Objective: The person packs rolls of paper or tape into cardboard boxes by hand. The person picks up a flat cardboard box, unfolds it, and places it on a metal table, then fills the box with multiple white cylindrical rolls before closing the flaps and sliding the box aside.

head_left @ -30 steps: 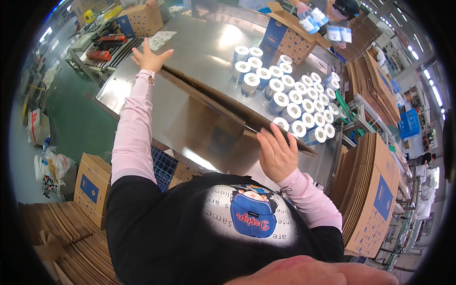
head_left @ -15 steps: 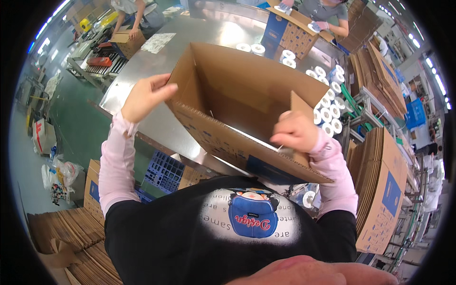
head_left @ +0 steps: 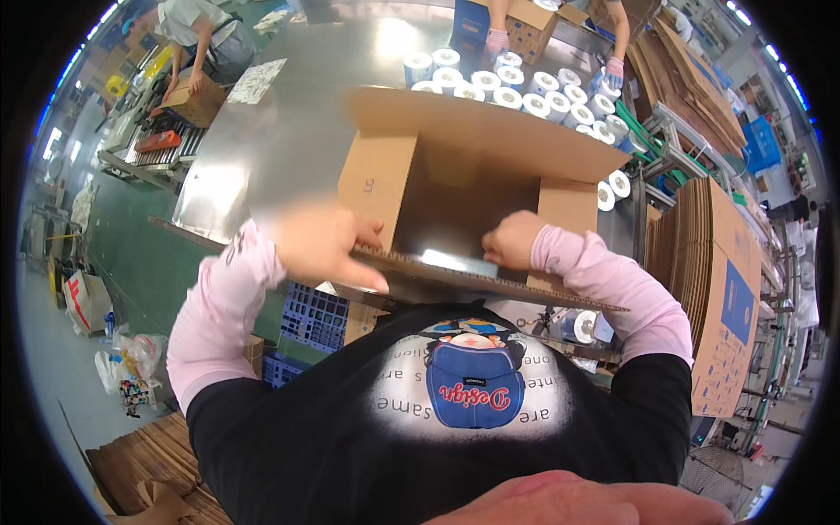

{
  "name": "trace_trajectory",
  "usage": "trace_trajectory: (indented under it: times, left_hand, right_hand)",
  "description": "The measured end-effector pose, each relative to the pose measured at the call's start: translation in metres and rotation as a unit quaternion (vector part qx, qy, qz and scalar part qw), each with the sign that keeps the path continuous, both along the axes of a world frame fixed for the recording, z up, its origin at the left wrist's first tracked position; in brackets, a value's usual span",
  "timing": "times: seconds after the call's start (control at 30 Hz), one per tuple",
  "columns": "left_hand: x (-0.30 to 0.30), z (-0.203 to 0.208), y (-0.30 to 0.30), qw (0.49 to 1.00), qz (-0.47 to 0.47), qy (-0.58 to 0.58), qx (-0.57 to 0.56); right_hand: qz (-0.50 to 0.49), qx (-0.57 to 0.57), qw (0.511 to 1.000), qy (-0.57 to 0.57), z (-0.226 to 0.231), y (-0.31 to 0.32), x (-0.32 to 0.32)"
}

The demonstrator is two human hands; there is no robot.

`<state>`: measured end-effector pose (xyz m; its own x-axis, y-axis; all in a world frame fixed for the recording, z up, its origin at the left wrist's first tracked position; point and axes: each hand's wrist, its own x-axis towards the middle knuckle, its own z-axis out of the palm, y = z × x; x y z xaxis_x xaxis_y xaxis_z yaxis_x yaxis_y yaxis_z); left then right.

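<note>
A brown cardboard box point(head_left: 490, 127) stands in front of me with its top open. Its far flap stands up, while the left and right end flaps lean inward over the opening. My left hand point(head_left: 319, 245), partly smeared by motion, is at the near left corner, with the near edge between thumb and fingers. Curled over the same near edge, farther right, are the fingers of my right hand point(head_left: 516, 241); the fingertips are partly hidden. Only a dark interior shows between the flaps.
White rolls point(head_left: 556, 105) crowd the metal table point(head_left: 324, 79) behind the box. Across it, a co-worker's gloved hands point(head_left: 497, 44) are beside another carton. Flat cartons point(head_left: 687, 262) stack up at my right. Farther left, another person handles a box point(head_left: 194, 101) by a roller conveyor.
The box has turned and come nearer, and its end flaps now lean inward. My left hand moved down to the near edge; my right hand shifted left. The co-worker's hands moved toward the rolls.
</note>
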<state>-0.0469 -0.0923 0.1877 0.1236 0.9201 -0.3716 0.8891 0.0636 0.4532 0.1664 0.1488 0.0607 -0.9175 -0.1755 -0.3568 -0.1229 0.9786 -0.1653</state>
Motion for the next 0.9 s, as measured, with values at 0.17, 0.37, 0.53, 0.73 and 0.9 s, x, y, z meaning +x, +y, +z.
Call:
trace_trajectory:
  times: [0.17, 0.37, 0.53, 0.73, 0.9]
  left_hand:
    - [-0.04, -0.038, 0.047, 0.993, 0.122, 0.003, 0.008]
    - [-0.046, -0.11, 0.058, 0.828, 0.31, 0.03, 0.467]
    - [-0.084, -0.214, 0.04, 0.704, 0.547, -0.174, 0.418]
    - [0.014, -0.42, -0.001, 0.78, 0.46, -0.419, 0.064]
    - [0.0, -0.291, -0.035, 0.608, 0.474, -0.637, -0.016]
  right_hand:
    - [-0.151, -0.126, 0.861, 0.468, 0.096, 0.059, -0.014]
    - [-0.224, 0.129, 0.882, 0.394, 0.081, 0.048, 0.025]
    - [-0.232, 0.07, 0.937, 0.251, 0.031, -0.005, 0.086]
    - [-0.541, 0.016, 0.778, 0.319, -0.047, 0.148, 0.223]
    - [-0.712, -0.508, 0.387, 0.292, -0.086, 0.139, 0.279]
